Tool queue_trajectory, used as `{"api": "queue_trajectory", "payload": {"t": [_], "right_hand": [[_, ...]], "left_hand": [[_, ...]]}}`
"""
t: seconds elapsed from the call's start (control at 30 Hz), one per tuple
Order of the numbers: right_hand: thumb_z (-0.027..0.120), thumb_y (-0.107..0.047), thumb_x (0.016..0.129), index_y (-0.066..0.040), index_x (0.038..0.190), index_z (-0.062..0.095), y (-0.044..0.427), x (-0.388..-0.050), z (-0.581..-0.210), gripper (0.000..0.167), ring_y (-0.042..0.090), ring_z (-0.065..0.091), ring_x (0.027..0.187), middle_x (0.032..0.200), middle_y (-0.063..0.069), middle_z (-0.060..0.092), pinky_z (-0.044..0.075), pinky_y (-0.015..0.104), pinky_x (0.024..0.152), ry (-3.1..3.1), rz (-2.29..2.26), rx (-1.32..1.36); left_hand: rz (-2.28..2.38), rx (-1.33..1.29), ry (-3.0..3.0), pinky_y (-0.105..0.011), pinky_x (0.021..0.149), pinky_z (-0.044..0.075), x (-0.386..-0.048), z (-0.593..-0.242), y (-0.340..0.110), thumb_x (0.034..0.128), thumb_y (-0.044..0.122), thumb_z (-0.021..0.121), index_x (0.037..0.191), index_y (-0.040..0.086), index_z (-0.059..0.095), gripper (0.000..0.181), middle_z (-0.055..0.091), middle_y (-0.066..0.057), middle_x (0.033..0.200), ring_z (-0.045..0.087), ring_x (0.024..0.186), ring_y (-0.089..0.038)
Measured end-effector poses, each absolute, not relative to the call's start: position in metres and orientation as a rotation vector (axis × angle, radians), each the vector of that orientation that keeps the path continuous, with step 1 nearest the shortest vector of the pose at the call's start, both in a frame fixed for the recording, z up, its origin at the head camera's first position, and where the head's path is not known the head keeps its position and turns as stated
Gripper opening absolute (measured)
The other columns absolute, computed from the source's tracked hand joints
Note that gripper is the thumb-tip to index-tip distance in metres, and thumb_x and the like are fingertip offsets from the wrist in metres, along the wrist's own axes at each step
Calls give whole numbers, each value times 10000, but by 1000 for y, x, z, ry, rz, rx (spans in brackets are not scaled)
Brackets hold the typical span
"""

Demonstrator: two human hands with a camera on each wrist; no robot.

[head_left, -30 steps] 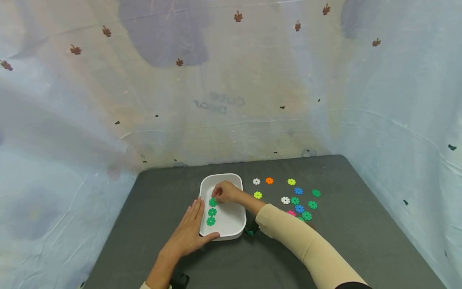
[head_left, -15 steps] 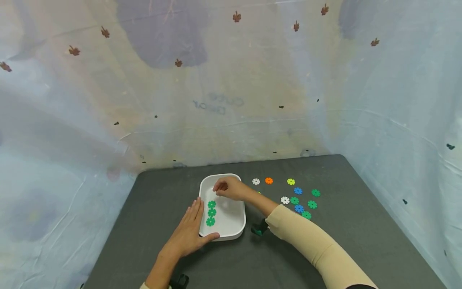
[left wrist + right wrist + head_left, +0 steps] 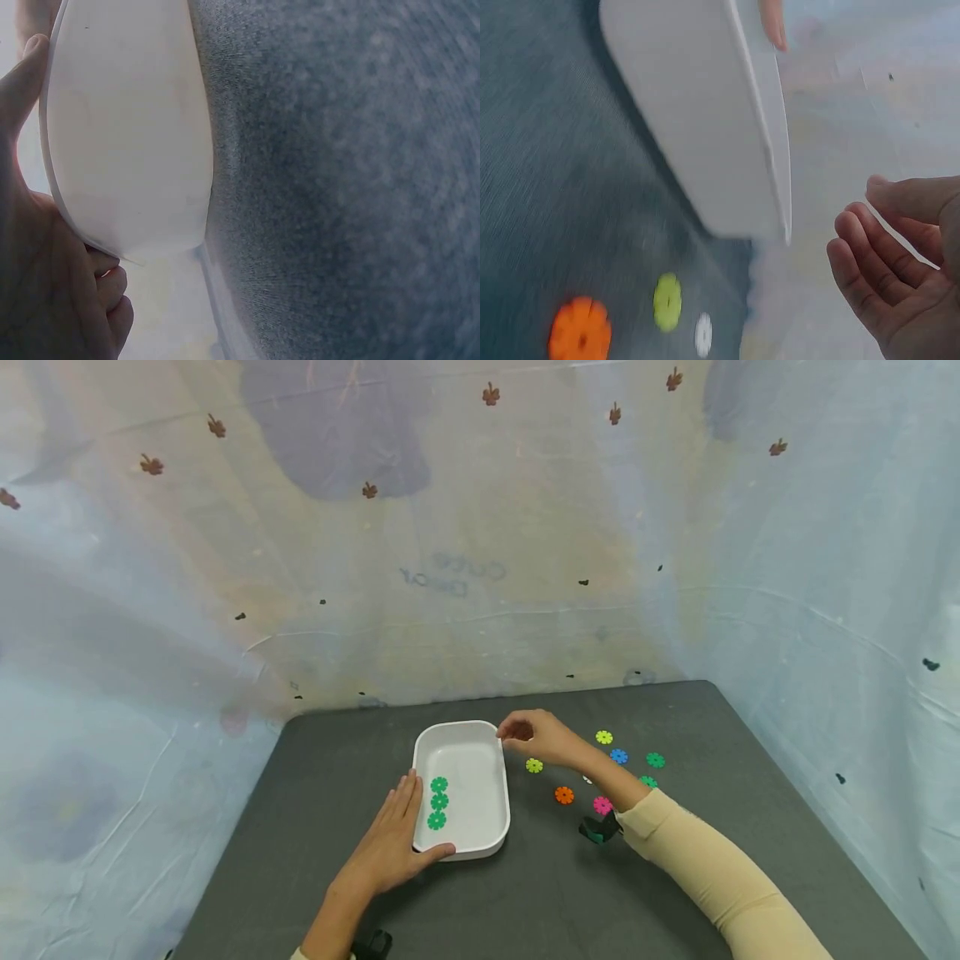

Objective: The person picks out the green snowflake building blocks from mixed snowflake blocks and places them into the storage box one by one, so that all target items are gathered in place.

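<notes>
From my head, I saw the tray (image 3: 476, 806) upright on the table (image 3: 337, 760), with green discs (image 3: 439, 801) in a row along the left of its floor; both wrist views gave only its outer wall. My left hand (image 3: 393, 839) lay with fingers straight against the tray's left side and thumb at the near rim, touching without clenching. My right hand (image 3: 543, 739) seemed, from above, to overlap the tray's far right corner; the right wrist view showed a gap there, with the hand released, fingers loosely bent and thumb apart. That view also had a white disc (image 3: 703, 335) whole, whereas the head view showed just a white sliver (image 3: 587, 779) by my right forearm (image 3: 618, 779); I couldn't tell if they were the same one.

Counting, there was one tray holding three green discs. On the table to its right, the head view showed two yellow discs (image 3: 534, 766), two more green ones (image 3: 656, 760), one blue (image 3: 618, 756), one orange (image 3: 564, 796), one pink (image 3: 602, 806) and that sliver, the forearm hiding some of the table.
</notes>
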State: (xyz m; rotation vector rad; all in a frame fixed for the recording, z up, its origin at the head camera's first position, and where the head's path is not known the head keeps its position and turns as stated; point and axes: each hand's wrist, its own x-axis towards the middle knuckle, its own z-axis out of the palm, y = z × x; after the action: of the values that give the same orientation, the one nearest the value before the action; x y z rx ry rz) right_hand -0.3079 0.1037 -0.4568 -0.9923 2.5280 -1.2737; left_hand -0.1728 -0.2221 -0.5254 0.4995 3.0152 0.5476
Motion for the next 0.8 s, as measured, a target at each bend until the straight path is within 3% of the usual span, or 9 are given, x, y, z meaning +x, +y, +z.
{"api": "queue_trajectory", "payload": {"t": [0.47, 0.8], "right_hand": [[738, -105, 1029, -62, 1171, 743, 196, -298, -478, 149, 199, 682, 947, 1050, 33, 733, 596, 419, 869, 2731, -1174, -725], [766, -101, 1006, 24, 1134, 727, 241, -288, -505, 183, 179, 635, 833, 942, 53, 689, 560, 343, 724, 2818, -1043, -645]], "left_hand": [[585, 494, 3008, -529, 1347, 127, -172, -526, -223, 883, 832, 649, 1712, -7, 110, 1297, 11, -150, 1806, 73, 1666, -346], [575, 486, 3000, -522, 1349, 118, -173, -525, -223, 881, 838, 645, 1713, -3, 98, 1304, 2, -147, 1806, 53, 1669, -333]]}}
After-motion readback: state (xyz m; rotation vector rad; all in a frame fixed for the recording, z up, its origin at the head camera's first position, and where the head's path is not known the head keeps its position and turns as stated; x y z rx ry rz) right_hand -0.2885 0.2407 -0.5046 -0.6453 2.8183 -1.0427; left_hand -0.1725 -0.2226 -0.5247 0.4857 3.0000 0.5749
